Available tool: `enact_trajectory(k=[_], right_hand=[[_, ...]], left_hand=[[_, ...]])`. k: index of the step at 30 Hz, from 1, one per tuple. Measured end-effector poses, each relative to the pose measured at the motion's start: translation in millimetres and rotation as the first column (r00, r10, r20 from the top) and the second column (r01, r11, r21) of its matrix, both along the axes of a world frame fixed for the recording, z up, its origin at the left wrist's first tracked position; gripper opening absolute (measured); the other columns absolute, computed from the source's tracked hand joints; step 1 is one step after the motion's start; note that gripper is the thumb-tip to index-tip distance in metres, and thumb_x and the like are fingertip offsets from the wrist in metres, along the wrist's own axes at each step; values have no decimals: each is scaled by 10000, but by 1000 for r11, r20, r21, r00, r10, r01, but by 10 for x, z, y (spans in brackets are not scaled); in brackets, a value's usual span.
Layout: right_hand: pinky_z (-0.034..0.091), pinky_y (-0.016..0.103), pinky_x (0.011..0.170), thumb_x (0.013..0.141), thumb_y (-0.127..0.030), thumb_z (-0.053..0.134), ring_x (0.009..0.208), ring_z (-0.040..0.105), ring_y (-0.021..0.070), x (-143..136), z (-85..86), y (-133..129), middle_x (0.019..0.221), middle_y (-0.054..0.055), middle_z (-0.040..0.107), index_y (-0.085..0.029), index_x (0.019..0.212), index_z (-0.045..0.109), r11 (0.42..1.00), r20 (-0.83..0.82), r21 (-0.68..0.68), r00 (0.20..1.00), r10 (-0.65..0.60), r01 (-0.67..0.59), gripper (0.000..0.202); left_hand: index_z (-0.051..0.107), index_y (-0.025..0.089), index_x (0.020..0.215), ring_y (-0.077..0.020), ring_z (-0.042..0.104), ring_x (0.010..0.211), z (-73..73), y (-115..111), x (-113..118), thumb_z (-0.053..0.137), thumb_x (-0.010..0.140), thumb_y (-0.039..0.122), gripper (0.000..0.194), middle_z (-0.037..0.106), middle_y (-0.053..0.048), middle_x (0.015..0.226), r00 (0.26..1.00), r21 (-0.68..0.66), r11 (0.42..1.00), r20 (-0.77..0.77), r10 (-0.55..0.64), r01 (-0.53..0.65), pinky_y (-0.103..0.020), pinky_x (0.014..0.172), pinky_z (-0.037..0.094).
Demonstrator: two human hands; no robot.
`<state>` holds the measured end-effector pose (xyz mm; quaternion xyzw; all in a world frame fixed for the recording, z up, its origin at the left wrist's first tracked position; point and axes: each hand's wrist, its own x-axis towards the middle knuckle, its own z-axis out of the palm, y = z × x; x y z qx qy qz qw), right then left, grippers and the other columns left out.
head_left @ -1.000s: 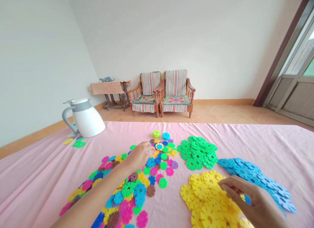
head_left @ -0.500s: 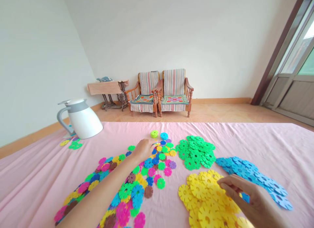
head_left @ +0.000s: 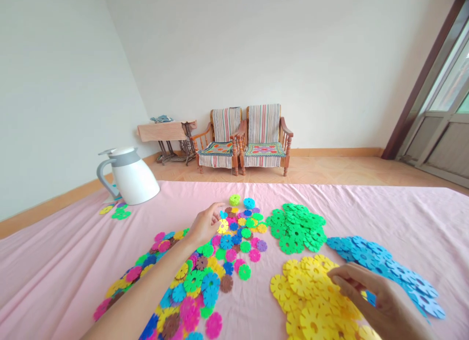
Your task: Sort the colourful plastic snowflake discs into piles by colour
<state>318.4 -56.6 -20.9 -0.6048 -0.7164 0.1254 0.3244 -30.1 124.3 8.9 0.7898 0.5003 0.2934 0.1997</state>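
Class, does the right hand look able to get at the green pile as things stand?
Probably yes: the right hand is at the right side of the yellow pile, the green pile lies just beyond, and only low, flat pieces seem to lie between.

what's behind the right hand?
Around the right hand, parts of the yellow disc pile and blue disc pile show. A blue bit peeks out below the index finger; held or lying, can't tell. Whatever the palm and fingers cover is hidden.
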Motion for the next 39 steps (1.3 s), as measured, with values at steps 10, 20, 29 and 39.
enact_trajectory(k=[10,20,29,39], right_hand=[[520,196,534,795,-461,522,599,631,152,61,9,9,692,16,692,-218,727,687,995,-44,51,995,-85,87,302],[494,187,492,764,-471,534,579,616,151,105,29,8,649,10,671,-228,702,690,991,-30,57,993,-117,119,295],[486,185,485,755,-503,518,536,604,139,70,87,6,585,-2,646,-225,636,671,985,-18,78,988,-151,152,339],[513,181,530,785,-448,524,597,641,147,88,-1,11,686,7,695,-226,747,695,995,-40,29,995,-89,90,283]], left_hand=[[643,127,958,-121,592,684,164,-578,552,534,683,89,298,612,-14,743,954,-234,956,280,-109,177,-215,629,472],[654,133,993,-142,626,783,154,-1223,1258,569,731,105,276,688,-70,889,888,-352,852,389,-245,389,-246,711,495],[671,218,1024,-202,559,1029,49,-811,474,484,737,33,389,653,-55,1042,973,26,978,-110,-201,205,-363,950,418],[656,216,1081,-214,549,1102,33,-556,36,570,749,105,361,656,-51,1133,934,42,978,-307,-183,206,-376,1004,377]])
